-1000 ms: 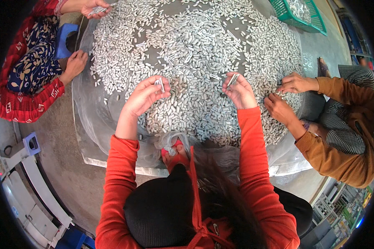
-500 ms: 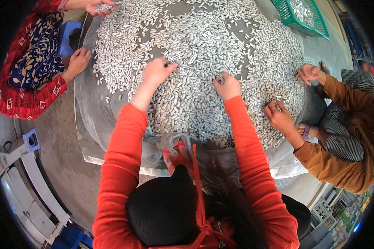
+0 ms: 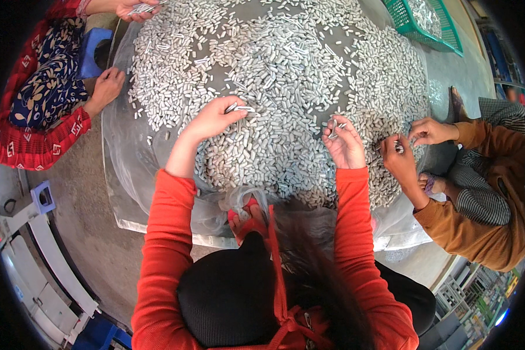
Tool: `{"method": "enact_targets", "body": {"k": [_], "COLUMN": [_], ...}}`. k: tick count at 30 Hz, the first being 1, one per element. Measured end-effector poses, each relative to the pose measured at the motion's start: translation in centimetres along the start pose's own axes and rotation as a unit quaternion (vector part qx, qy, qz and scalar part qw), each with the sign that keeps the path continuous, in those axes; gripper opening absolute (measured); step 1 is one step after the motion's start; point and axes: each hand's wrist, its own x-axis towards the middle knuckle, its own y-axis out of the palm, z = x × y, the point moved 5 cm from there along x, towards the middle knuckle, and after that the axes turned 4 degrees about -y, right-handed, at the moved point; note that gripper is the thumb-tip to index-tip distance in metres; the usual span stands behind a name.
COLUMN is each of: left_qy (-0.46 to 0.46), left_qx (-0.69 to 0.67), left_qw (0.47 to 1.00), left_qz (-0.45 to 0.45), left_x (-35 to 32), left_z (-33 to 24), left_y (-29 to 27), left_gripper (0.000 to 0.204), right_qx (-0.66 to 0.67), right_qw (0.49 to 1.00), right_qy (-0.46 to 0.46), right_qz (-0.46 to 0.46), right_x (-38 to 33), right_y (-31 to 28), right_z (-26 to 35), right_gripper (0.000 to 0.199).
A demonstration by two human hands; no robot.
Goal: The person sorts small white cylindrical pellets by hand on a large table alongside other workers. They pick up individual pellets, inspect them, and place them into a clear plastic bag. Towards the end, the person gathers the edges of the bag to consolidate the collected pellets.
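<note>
A wide heap of small, silvery, rounded oblong metal pieces spreads over the surface before me. My left hand is above the heap's near left part, its thumb and fingers closed on a few slim silver metal pieces that stick out to the right. To the right, my right hand is raised with the palm partly turned up. Small silver metal pieces are pinched between its fingertips. Exactly how many each hand holds is hidden by the fingers.
A co-worker's hands hold metal pieces at the right. Another person's hand rests at the left edge; their other hand holds pieces. A green basket of pieces stands far right. Clear plastic sheeting lies under the heap.
My right hand has moved right and lifted, turning its palm up. My left hand has shifted slightly left and down, showing the pieces. The right co-worker's hands have come together.
</note>
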Motion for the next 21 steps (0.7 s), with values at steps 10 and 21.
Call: {"method": "enact_targets", "body": {"k": [10, 21], "left_qy": [-0.028, -0.015], "left_qx": [-0.164, -0.405], "left_qw": [0.986, 0.914], "left_qz": [0.028, -0.021], "left_x": [-3.8, -5.0], "left_z": [-1.4, 0.5], "left_y": [-0.1, -0.7], "left_gripper": [0.011, 0.024], "right_qx": [-0.689, -0.588], "right_qw": [0.718, 0.780], "right_qy": [-0.093, -0.214], "right_qz": [-0.037, -0.020], "right_x": [1.0, 2.6], "right_y": [2.2, 1.3], "right_z": [-1.8, -1.8], "right_gripper": [0.014, 0.006]}}
